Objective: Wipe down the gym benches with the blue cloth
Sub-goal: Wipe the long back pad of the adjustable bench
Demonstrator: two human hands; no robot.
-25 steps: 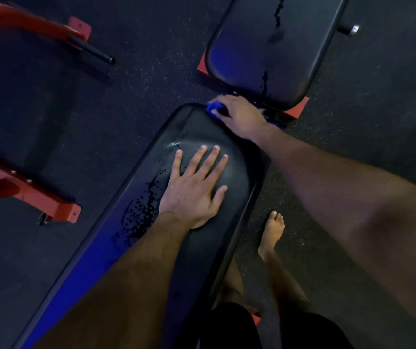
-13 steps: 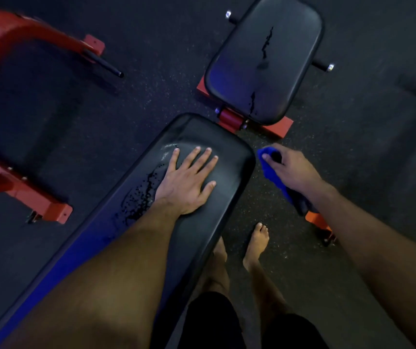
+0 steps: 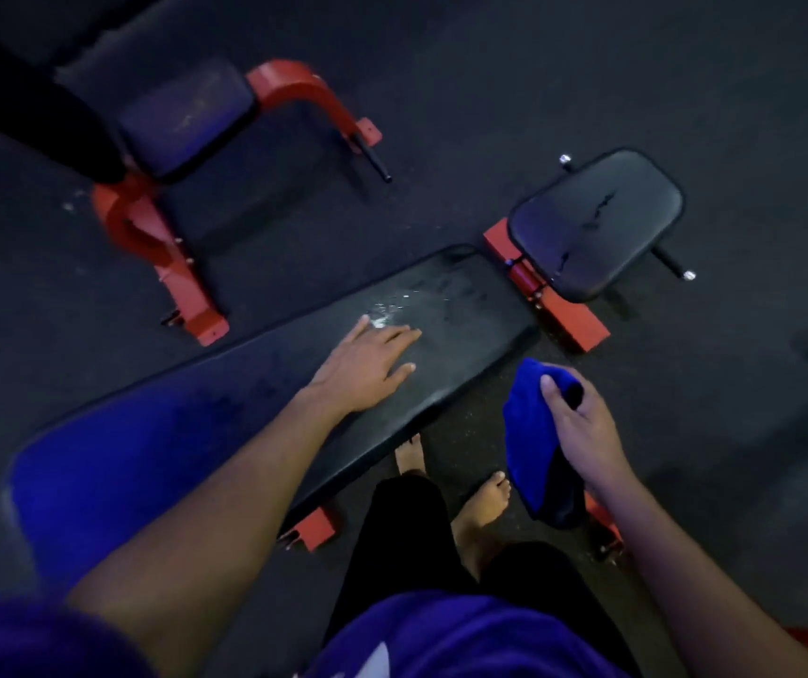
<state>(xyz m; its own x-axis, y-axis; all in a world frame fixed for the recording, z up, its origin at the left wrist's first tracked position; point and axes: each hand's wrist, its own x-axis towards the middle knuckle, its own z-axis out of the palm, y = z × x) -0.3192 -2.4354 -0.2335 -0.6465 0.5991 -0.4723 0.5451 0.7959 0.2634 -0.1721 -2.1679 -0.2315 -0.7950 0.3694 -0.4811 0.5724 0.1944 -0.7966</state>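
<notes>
A long black bench pad (image 3: 226, 433) runs from lower left to upper right, with worn, glistening marks near its far end. My left hand (image 3: 370, 367) rests flat on that pad with straight fingers. My right hand (image 3: 583, 428) grips the blue cloth (image 3: 531, 433), which hangs bunched in the air to the right of the bench, above the floor. Beyond the pad's far end sits the smaller black seat pad (image 3: 597, 222), with cracks in its surface.
A second bench with a dark pad (image 3: 187, 115) and red frame (image 3: 162, 256) stands at the upper left. Red feet (image 3: 573, 320) of my bench lie on the dark rubber floor (image 3: 686, 90). My bare feet (image 3: 485, 496) stand between bench and cloth.
My right hand drew the cloth off the pad's far end and back to the right of the bench. The view pulled back and swung, so the second bench now shows. My left hand stayed on the pad.
</notes>
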